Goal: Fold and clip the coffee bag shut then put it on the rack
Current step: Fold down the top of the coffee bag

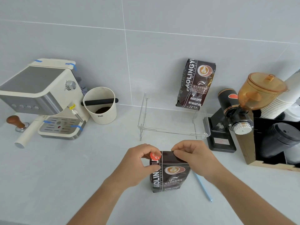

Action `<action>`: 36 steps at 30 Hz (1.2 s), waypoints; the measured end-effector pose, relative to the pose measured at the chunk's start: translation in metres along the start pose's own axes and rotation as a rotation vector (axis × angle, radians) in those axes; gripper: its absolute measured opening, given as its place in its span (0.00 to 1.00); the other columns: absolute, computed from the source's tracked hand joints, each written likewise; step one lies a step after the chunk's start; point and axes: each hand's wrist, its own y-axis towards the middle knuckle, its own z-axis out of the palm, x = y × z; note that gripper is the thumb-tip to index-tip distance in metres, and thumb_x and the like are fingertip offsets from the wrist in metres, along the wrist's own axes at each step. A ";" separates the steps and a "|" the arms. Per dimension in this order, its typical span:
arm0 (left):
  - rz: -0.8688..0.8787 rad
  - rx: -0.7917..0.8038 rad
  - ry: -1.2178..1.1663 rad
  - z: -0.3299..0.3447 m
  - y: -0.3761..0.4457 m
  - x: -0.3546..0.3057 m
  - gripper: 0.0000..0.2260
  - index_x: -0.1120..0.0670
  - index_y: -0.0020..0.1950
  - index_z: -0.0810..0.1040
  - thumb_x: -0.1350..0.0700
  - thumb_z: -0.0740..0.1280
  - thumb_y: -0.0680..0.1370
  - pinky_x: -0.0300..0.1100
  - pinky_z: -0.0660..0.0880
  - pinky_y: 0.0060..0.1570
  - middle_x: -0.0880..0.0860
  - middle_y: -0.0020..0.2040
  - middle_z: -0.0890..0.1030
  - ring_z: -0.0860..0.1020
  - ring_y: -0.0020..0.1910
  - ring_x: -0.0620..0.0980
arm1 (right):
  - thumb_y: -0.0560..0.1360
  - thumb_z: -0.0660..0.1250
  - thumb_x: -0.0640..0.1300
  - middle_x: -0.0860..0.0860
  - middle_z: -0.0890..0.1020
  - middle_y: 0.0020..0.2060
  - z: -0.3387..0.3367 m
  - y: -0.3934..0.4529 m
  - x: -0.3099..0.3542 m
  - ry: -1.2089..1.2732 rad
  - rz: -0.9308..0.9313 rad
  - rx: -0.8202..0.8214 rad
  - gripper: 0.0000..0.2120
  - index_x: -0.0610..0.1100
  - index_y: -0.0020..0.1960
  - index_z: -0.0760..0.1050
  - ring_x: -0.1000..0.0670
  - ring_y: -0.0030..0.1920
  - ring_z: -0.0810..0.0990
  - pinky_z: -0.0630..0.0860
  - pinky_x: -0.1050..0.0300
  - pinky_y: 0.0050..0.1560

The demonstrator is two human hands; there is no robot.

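A dark coffee bag (168, 176) stands upright on the counter in front of me. My left hand (139, 161) pinches its top left corner, beside a round orange sticker. My right hand (193, 155) pinches the top right corner, where the top edge is bent over. A thin light-blue clip bar (203, 187) lies on the counter just right of the bag, untouched. Behind the bag stands a clear acrylic rack (173, 129). A second coffee bag (195, 84) leans on the wall at the back of the rack.
An espresso machine (42, 98) with a tamper (16, 122) stands at the left, next to a white knock box (101, 106). A black grinder (233, 117) with an amber hopper and a box of cups and lids (276, 137) fill the right side.
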 end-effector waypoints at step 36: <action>0.174 0.124 0.304 0.020 0.010 0.001 0.08 0.52 0.45 0.83 0.53 0.64 0.78 0.45 0.74 0.38 0.50 0.35 0.82 0.76 0.36 0.48 | 0.80 0.61 0.44 0.49 0.74 0.27 -0.017 -0.004 -0.008 -0.809 -0.572 0.259 0.13 0.41 0.37 0.72 0.47 0.30 0.68 0.69 0.52 0.32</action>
